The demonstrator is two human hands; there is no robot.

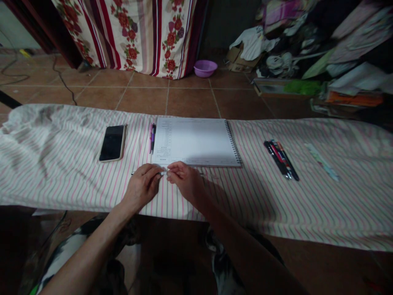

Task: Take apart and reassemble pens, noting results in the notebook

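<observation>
Just below the front edge of the spiral notebook, both of my hands hold a slim pen lengthwise. My left hand is closed around its left part, and one end pokes out past the knuckles. Thumb and fingers of my right hand pinch it close to my left fingertips. Between them shows a short light section; the rest is mostly covered by the fingers. The notebook lies open at a mostly blank page, with a printed column at its left. Along that side lie a pink pen and a purple-and-black pen.
A phone lies at left on the striped cloth. Toward the right are several pens in a clear wrapper and a pale patterned strip. Beyond stand a purple basin, a floral curtain and piled clothes.
</observation>
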